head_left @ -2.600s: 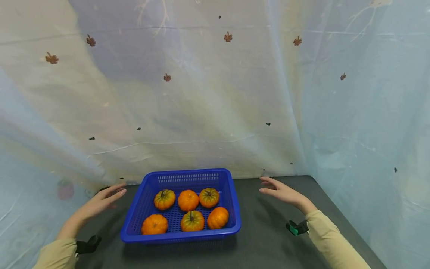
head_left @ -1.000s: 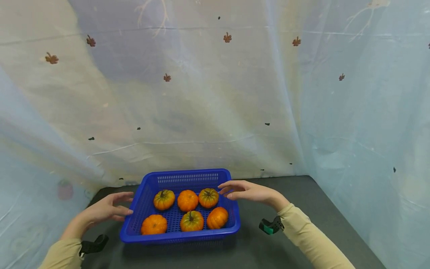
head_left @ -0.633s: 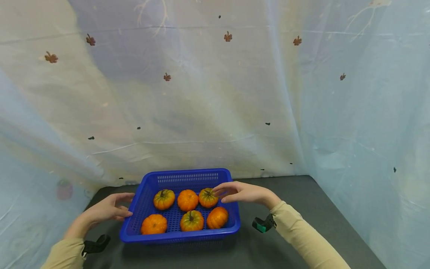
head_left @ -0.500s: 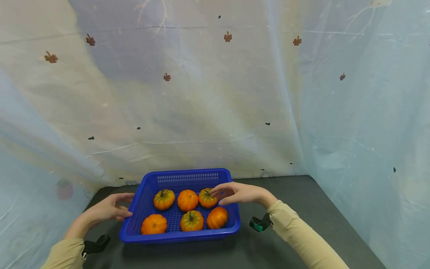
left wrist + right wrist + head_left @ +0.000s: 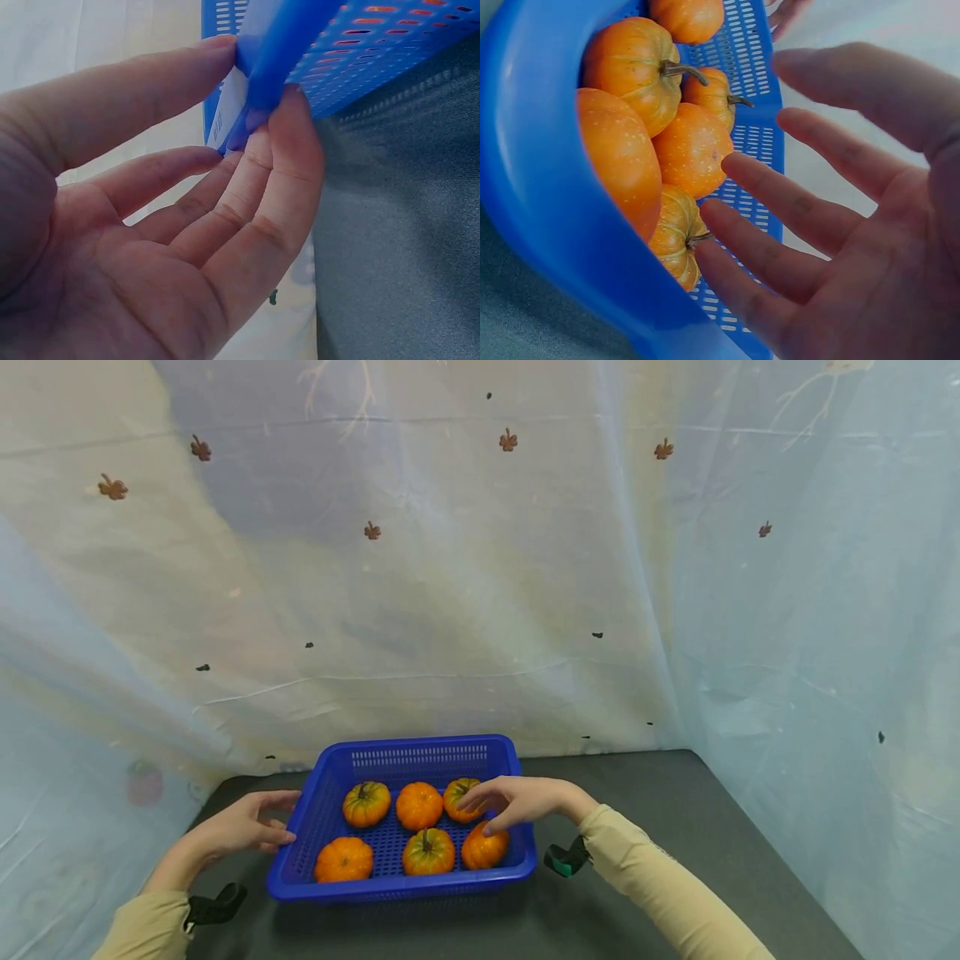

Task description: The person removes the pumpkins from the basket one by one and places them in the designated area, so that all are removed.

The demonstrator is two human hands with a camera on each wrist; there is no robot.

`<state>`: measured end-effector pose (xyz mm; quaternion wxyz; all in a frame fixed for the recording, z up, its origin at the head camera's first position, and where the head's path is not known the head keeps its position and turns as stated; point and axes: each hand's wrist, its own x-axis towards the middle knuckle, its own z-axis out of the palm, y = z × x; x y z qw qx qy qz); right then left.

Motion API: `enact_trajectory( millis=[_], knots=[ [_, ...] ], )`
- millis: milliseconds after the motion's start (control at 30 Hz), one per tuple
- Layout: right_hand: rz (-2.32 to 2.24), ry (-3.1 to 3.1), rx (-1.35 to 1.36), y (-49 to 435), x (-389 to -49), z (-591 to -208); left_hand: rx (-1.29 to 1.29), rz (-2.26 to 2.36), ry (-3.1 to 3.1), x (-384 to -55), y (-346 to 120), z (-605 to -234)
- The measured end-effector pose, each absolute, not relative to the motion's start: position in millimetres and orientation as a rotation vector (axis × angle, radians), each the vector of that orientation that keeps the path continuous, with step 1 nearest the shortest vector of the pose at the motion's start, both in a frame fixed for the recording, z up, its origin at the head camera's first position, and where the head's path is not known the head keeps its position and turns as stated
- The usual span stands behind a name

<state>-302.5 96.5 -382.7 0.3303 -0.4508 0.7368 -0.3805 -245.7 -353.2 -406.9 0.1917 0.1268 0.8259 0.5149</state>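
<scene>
A blue plastic basket (image 5: 397, 886) with slotted walls holds several small pumpkins in two rows. My left hand (image 5: 236, 827) is at its left side; in the left wrist view, thumb and curled fingers (image 5: 294, 161) grip the basket's rim (image 5: 274, 56). Over the basket's right side hovers my right hand (image 5: 525, 800), fingers spread and nothing held. Its fingers overlap the back right green-orange pumpkin (image 5: 455, 795), and its thumb overlaps the front right orange pumpkin (image 5: 483, 850). The right wrist view shows the palm (image 5: 885, 277) facing the pumpkins, fingertips near an orange one (image 5: 694, 150).
Under the basket lies a dark grey tabletop (image 5: 637, 860). Pale plastic sheeting (image 5: 465, 610) printed with leaves hangs behind it and along both sides. The other pumpkins include a green-orange one (image 5: 367, 805) at back left and an orange one (image 5: 343, 860) at front left.
My right hand has moved left and down from beside the basket to over its right-hand pumpkins. The left hand has come to the left rim and taken hold. Basket and pumpkins stay put.
</scene>
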Motion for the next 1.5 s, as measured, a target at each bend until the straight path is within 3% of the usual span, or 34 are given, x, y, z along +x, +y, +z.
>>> enact_trajectory(
  millis=[867, 1500],
  knots=[
    [-0.388, 2.28, -1.073, 73.2, -301.1, -388.6, 0.366, 1.429, 2.325, -247.1, -350.0, -404.3],
    [-0.211, 2.375, -0.994, 58.7, -300.8, -394.4, 0.31, 1.417, 2.307, -247.5, -348.2, -402.0]
  ],
)
